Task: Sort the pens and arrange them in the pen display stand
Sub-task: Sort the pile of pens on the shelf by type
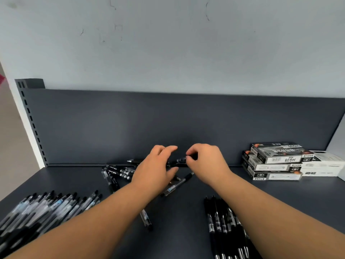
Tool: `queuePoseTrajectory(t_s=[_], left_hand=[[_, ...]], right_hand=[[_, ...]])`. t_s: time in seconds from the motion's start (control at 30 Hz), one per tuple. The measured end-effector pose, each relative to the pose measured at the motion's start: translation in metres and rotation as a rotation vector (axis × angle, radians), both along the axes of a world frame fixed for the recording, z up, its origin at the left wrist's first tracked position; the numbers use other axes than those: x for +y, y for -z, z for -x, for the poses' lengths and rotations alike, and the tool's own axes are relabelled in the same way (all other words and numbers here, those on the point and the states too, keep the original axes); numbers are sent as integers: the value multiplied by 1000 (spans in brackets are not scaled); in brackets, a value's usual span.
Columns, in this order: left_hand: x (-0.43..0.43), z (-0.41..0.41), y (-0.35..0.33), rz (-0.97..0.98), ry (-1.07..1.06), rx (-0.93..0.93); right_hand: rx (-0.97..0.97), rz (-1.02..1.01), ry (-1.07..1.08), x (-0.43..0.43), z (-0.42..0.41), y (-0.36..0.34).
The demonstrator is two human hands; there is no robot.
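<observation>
**Pen sorting, mid-grab at the back of the shelf**

So here's where I'm at. My right hand [205,161] has its fingertips pinched on a black pen [182,160], held up just in front of the dark back panel [130,124]. My left hand [155,171] is right beside it, nearly touching, with its fingers loose and spread and nothing in its grip. It's over some of the pens, but I honestly can't tell whether it's resting on them.

The rest of the pens are all over the dark shelf [186,212]:
- a messy heap [117,172] at the back, just left of my left hand
- a big fanned-out pile [43,208] of clear-barrel ones at the front left
- a row of black pens [222,225] at the front right, partly under my right forearm
- one loose pen [177,184] lying at an angle between my wrists
- another stray pen [146,219] poking out from under my left forearm

Over at the back right there's a stack of pen boxes [274,159], with a white box [324,163] just beside them.
</observation>
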State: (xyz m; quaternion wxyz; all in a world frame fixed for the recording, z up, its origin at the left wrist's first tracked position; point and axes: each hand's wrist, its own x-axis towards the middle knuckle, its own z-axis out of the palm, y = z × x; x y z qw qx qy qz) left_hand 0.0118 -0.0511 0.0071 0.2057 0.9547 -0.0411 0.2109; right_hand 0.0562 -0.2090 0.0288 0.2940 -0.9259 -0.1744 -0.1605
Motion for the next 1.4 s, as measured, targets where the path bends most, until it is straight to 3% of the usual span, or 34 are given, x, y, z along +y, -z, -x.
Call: queuePoseTrajectory(t_s=[0.13,0.23,0.4,0.5,0.63,0.93,1.1,1.4], left_hand=[[13,-2,-5,-47,90,-121],[28,3,-8,-21,110,-92],[56,8,-5,73,-48,-74],[75,13,-5,256,-141,-103],[95,21,-5,446,-157,-81],[116,26,-1,549,-142,-76],[117,23,3,560,-138,-55],[101,14,-2,536,-107,-51]], right_hand=[[-10,-111,-147,15,9,4],[48,-249,-206,24,10,7],[138,-397,-257,48,3,9],[184,-289,-220,62,-11,18],[198,94,-192,81,-32,36],[203,513,-34,99,-64,53],[142,523,-44,101,-63,52],[94,224,-78,85,-48,47]])
